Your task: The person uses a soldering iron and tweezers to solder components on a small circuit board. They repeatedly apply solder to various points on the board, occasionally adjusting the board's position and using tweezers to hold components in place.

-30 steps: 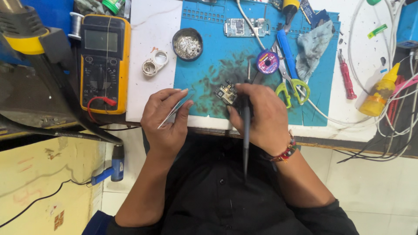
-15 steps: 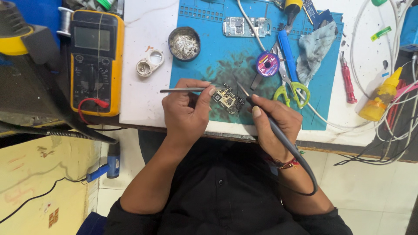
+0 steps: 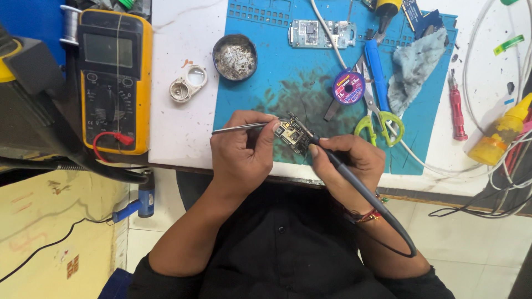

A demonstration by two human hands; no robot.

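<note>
While the left hand pinches slim metal tweezers and the right hand grips a soldering iron, the small circuit board between them on the blue mat looks light, stiff, fragile, best held by its edges.

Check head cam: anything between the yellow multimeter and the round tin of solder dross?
Yes: a small white ring-shaped part lies on the white tabletop between the multimeter and the tin, touching neither.
</note>
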